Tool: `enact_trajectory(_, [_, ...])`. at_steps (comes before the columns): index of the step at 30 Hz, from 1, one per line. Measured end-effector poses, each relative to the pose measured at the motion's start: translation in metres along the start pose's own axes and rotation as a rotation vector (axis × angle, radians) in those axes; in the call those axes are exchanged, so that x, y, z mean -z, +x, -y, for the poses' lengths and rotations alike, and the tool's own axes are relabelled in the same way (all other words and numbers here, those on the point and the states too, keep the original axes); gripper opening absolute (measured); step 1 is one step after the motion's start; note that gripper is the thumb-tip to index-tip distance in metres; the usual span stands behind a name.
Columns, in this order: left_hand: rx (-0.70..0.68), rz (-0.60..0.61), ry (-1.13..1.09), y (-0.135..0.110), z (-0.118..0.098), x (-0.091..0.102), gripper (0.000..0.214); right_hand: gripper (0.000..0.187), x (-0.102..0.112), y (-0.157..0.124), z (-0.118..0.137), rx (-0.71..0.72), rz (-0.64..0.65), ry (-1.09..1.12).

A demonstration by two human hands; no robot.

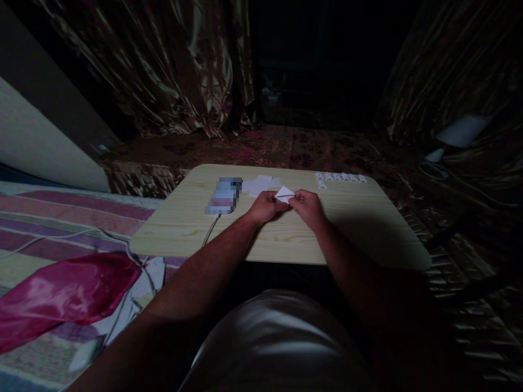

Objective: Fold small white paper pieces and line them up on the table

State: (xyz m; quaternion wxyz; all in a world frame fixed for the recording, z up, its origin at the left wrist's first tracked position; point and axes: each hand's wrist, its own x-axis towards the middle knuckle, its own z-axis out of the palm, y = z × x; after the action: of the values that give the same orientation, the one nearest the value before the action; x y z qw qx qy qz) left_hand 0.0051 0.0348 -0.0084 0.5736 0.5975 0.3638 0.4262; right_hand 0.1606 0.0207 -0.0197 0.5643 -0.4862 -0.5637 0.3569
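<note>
A small piece of white paper (285,193), folded to a triangular peak, is held over the middle of the wooden table (281,239). My left hand (265,207) pinches its left side, thumb toward me. At its right side, my right hand (305,206) grips the paper between thumb and fingers. Just beyond my left hand lie flat white paper sheets (261,185), partly overlapping. Several small folded white paper pieces (345,177) sit in a row near the table's far right edge, with one more in front of the row's left end.
A blurred-out phone-like device (224,196) lies on the table's left with a white cable (210,231) running toward me. Left of the table, a shiny pink cloth or bag (73,299) rests on a striped bedspread (61,209). A white lamp (461,130) stands at the right.
</note>
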Motion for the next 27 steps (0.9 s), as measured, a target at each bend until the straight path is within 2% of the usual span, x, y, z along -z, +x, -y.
enact_trajectory(12, [-0.012, 0.037, -0.022, 0.001, 0.003, 0.001, 0.026, 0.012, 0.002, -0.003, 0.006, -0.037, 0.058, -0.012])
enact_trajectory(27, [-0.009, 0.081, 0.02, 0.002, 0.001, 0.003, 0.026, 0.011, 0.001, -0.004, 0.011, -0.058, 0.059, -0.003])
